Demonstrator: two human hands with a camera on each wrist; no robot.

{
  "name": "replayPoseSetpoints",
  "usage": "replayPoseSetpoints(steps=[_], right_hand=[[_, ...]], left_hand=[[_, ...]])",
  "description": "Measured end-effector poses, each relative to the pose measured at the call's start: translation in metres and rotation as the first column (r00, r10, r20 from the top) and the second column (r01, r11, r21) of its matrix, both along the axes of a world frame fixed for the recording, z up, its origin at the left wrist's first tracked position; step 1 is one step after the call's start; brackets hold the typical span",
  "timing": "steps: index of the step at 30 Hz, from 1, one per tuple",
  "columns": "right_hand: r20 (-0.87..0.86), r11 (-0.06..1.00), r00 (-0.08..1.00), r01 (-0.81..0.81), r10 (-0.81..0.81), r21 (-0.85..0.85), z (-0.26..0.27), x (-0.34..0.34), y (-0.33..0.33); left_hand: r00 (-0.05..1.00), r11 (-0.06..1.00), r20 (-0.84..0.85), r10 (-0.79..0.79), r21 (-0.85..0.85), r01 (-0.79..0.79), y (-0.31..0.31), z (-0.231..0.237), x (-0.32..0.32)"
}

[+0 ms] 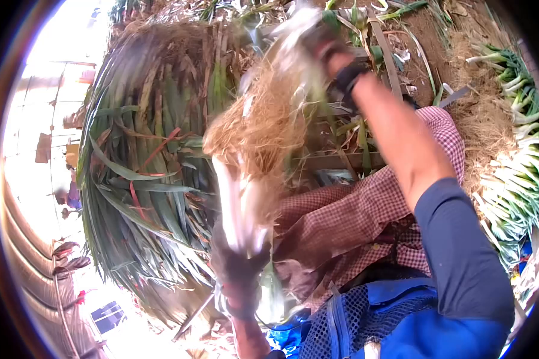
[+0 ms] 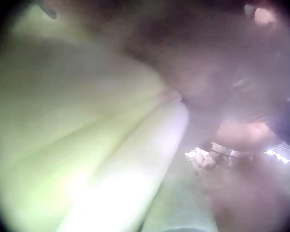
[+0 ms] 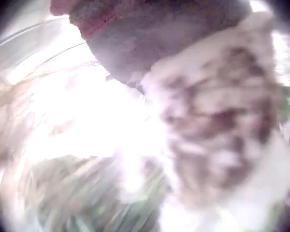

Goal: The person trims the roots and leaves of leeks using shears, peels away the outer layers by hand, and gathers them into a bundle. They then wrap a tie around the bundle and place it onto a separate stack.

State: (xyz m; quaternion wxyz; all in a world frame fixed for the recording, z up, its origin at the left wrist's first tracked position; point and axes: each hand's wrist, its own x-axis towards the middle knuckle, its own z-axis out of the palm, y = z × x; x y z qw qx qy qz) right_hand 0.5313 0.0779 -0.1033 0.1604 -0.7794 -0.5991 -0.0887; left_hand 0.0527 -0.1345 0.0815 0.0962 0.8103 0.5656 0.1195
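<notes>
My gloved left hand [image 1: 239, 266] grips a bunch of leeks [image 1: 229, 197] by their pale shafts, with the shaggy brown roots [image 1: 263, 113] pointing away from me. Close up in the left wrist view, the pale green leek shafts [image 2: 96, 140] fill the left side. Beyond the roots, my gloved right hand [image 1: 324, 45] is raised and blurred. It holds a whitish, brown-stained cloth-like thing [image 3: 222, 116], which hangs below the grey glove [image 3: 159, 41] in the right wrist view. Motion blurs its outline in the head view.
A large heap of leeks [image 1: 156, 119] with long green leaves stands to the left. At the far right lies a row of leeks [image 1: 518, 173] with white shafts. Loose roots [image 1: 470, 113] and leaf scraps cover the ground. Checked-trousered legs [image 1: 353, 209] are folded in front of me.
</notes>
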Motion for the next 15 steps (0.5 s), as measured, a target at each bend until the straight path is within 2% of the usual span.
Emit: replayPoseSetpoints(steps=[1, 2, 3, 4, 6, 7, 8, 9, 11, 12, 14, 15], right_hand=[[-0.021, 0.997, 0.998, 0.053, -0.052, 0.063, -0.011, 0.077, 0.022], [-0.438, 0.975, 0.871, 0.195, -0.223, -0.108, 0.038, 0.081, -0.007], [-0.73, 0.918, 0.557, 0.24, -0.396, -0.315, 0.105, 0.078, -0.047], [-0.413, 0.92, 0.876, 0.08, -0.249, -0.384, 0.128, 0.072, -0.062], [-0.417, 0.848, 0.902, -0.13, -0.115, -0.514, 0.141, 0.036, -0.115], [-0.711, 0.848, 0.663, -0.217, -0.236, -0.484, 0.146, 0.01, -0.149], [-0.713, 0.843, 0.661, -0.226, -0.235, -0.487, 0.148, -0.01, -0.169], [-0.702, 0.741, 0.702, -0.407, -0.12, -0.534, 0.151, -0.031, -0.189], [-0.698, 0.429, 0.704, -0.675, 0.132, -0.6, 0.159, -0.064, -0.219], [-0.642, 0.415, 0.747, -0.647, 0.175, -0.639, 0.159, -0.066, -0.223], [-0.445, 0.693, 0.889, -0.391, 0.113, -0.606, 0.172, -0.031, -0.197], [-0.362, 0.831, 0.931, -0.233, 0.041, -0.505, 0.185, -0.004, -0.173]], left_hand=[[1.0, 1.0, 0.003, -0.001, 0.003, 0.001, -0.001, 0.0, -0.005], [0.999, 1.0, 0.036, 0.022, -0.01, -0.022, -0.001, 0.001, -0.007], [0.996, 0.999, 0.073, 0.048, -0.023, -0.046, -0.001, -0.001, -0.011], [0.985, 0.988, 0.118, 0.128, -0.104, -0.116, 0.0, -0.008, -0.025], [0.939, 0.959, 0.277, 0.207, -0.246, -0.139, 0.002, -0.01, -0.034], [0.898, 0.947, 0.368, 0.243, -0.291, -0.137, 0.001, -0.014, -0.038], [0.898, 0.944, 0.361, 0.252, -0.296, -0.146, -0.002, -0.013, -0.039], [0.854, 0.921, 0.418, 0.31, -0.356, -0.16, -0.004, -0.01, -0.038], [0.743, 0.868, 0.518, 0.423, -0.467, -0.168, -0.005, -0.001, -0.031], [0.676, 0.841, 0.562, 0.477, -0.515, -0.166, -0.007, 0.008, -0.021], [0.665, 0.838, 0.573, 0.478, -0.525, -0.15, -0.004, 0.01, -0.021], [0.66, 0.827, 0.574, 0.485, -0.546, -0.132, -0.004, 0.011, -0.024]])
